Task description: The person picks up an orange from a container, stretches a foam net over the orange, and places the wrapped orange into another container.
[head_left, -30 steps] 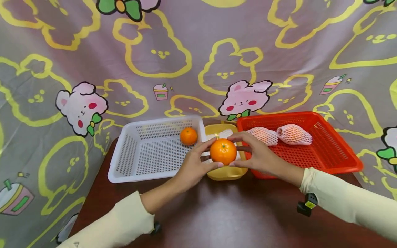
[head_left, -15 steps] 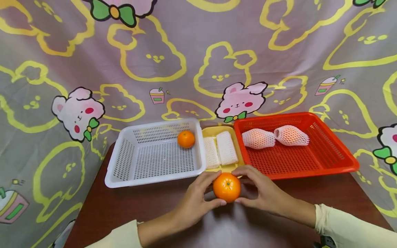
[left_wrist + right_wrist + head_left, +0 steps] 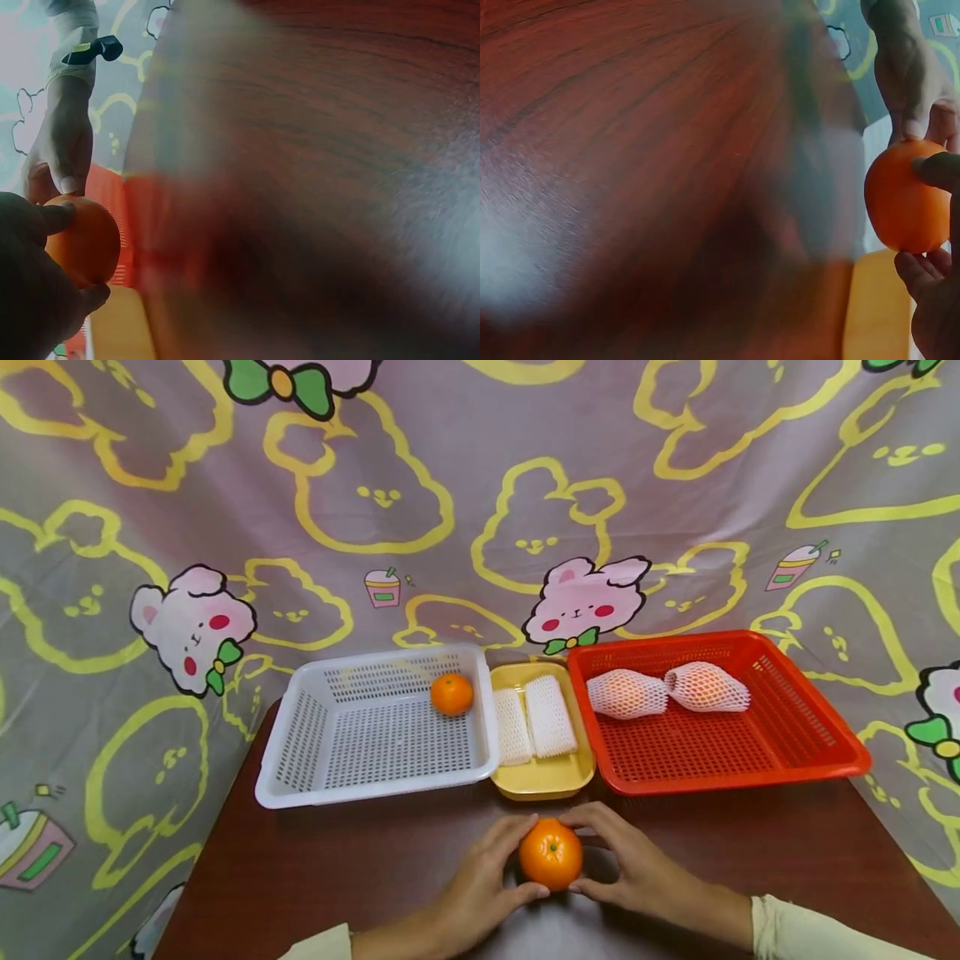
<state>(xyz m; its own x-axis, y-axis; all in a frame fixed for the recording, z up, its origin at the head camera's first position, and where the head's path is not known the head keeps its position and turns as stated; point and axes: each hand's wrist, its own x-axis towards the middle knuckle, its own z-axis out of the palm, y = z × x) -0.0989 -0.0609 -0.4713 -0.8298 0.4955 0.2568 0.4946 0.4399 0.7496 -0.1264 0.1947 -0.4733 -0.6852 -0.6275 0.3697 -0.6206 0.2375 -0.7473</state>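
An orange with a small green stem end is held between both hands over the front part of the table. My left hand grips its left side, thumb at the near edge and fingers at the far edge. On the right side my right hand grips it the same way. In the left wrist view the orange shows between the two hands' fingers and thumbs. The right wrist view shows the orange pinched from both sides, with the yellow tray beyond it.
A white basket with one orange stands at the back left. The yellow tray beside it holds two white foam nets. At the right, a red basket holds two net-wrapped fruits. A patterned cloth hangs behind.
Both hands have drawn the orange from over the yellow tray back toward the table's front. The tray and its foam nets now show fully.
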